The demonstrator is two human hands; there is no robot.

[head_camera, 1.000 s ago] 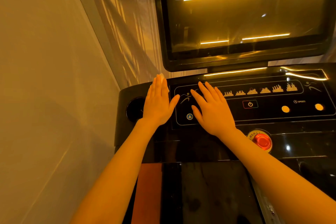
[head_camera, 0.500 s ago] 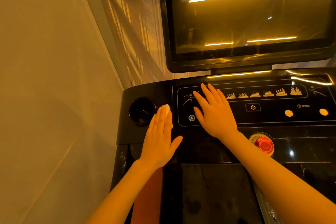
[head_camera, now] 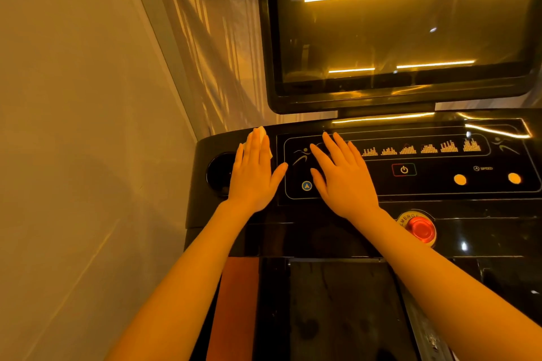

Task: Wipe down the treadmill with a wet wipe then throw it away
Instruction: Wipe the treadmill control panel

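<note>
Two hands lie flat on the treadmill (head_camera: 337, 237) console. The left hand (head_camera: 254, 173) has its fingers straight and close together, thumb spread to the side, pressing a wet wipe (head_camera: 262, 132) against the glossy black surface. The wipe is pale and crumpled; only small bits of it show past the fingertips and along the edge of the hand, so its full shape probably cannot be judged. Just left of that hand sits a round black cup holder (head_camera: 220, 173). Just right of it, the right hand (head_camera: 343, 177) rests with fingers spread and straight on the printed control panel (head_camera: 440, 182), holding nothing. Farther right are a power button (head_camera: 404, 169) and, nearer the person, a red emergency button (head_camera: 421, 229). Above the hands stands a dark screen (head_camera: 410, 26) reflecting light strips.
</note>
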